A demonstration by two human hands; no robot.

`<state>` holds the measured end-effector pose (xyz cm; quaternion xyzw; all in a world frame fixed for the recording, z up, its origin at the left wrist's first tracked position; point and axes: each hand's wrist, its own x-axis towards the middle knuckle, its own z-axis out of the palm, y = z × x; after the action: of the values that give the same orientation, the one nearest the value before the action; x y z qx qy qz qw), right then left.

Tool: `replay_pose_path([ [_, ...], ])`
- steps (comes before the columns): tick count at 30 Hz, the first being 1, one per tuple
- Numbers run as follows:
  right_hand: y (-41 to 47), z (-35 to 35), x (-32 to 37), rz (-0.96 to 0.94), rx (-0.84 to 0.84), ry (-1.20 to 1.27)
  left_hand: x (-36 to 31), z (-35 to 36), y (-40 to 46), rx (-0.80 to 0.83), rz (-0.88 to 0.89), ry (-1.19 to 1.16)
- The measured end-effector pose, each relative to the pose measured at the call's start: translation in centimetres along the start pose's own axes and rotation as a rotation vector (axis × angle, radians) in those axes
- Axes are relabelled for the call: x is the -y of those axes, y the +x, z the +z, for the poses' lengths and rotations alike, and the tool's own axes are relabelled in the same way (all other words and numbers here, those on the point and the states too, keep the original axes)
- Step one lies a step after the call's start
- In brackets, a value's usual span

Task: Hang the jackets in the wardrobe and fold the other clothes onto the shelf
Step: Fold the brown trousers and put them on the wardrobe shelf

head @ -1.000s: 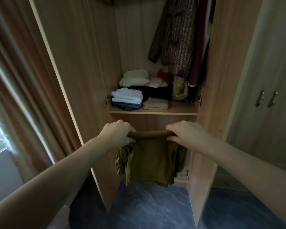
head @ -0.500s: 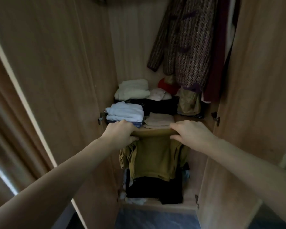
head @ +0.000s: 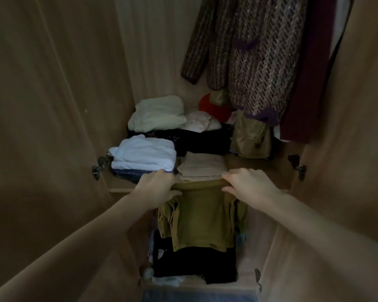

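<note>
An olive-green folded garment point(head: 202, 216) hangs in front of the wardrobe shelf point(head: 121, 188). My left hand point(head: 155, 188) grips its top fold at the left end, and my right hand point(head: 250, 185) grips the right end. Both hands are at the shelf's front edge, just before a beige folded stack point(head: 202, 166). A light-blue folded pile point(head: 144, 154) lies left of it, with a white pile point(head: 158, 113) and dark clothes point(head: 203, 141) behind. A knitted jacket point(head: 260, 59) and a maroon garment point(head: 308, 79) hang at the upper right.
Open wardrobe doors flank me, the left door point(head: 48, 105) and the right door point(head: 354, 127). Black clothes point(head: 194, 264) lie on the lower level under the shelf. A red item point(head: 214, 106) and an olive bag point(head: 252, 136) sit at the shelf's back right.
I have moved closer to the wardrobe. Both hands carried the olive garment forward and up, from below the shelf to its front edge.
</note>
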<state>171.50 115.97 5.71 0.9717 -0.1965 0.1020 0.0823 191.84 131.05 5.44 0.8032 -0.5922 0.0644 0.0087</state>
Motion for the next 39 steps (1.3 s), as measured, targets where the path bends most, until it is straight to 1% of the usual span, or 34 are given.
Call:
replay_pose_path([
  [3,3.5,1.7,-3.2,-0.008,-0.017,0.028,1.3,1.3,5.1,0.001,-0.03,-0.006],
  [6,6.8,2.9,-6.2,-0.019,-0.023,0.061,2.4,1.8,9.7,0.036,-0.027,-0.014],
  [10,11.0,3.9,-9.6,-0.019,-0.043,0.129,3.6,1.8,14.7,0.055,-0.003,-0.129],
  [15,14.8,5.7,-12.4,0.116,-0.045,0.539,5.6,2.6,19.9,0.121,0.01,-0.171],
  [18,17.0,7.2,-13.7,0.179,-0.031,0.699,6.9,3.1,22.7,0.14,0.033,-0.203],
  [21,19.3,8.9,-14.7,0.223,0.041,0.805,8.4,4.0,25.6,0.209,0.08,-0.268],
  [24,21.6,10.2,-15.6,0.254,0.063,0.829,9.7,4.8,28.7,0.286,0.12,-0.327],
  [30,27.5,12.4,-17.7,0.292,-0.009,0.753,13.3,7.5,35.7,0.374,0.142,-0.44],
  [34,30.9,14.5,-18.4,0.331,0.04,0.698,15.4,11.3,39.8,0.413,0.169,-0.446],
  [37,32.5,17.3,-19.2,0.394,0.108,0.708,15.8,14.0,41.8,0.478,0.199,-0.437],
  [39,33.2,19.3,-19.7,0.449,0.148,0.71,16.0,15.8,42.3,0.472,0.215,-0.442],
])
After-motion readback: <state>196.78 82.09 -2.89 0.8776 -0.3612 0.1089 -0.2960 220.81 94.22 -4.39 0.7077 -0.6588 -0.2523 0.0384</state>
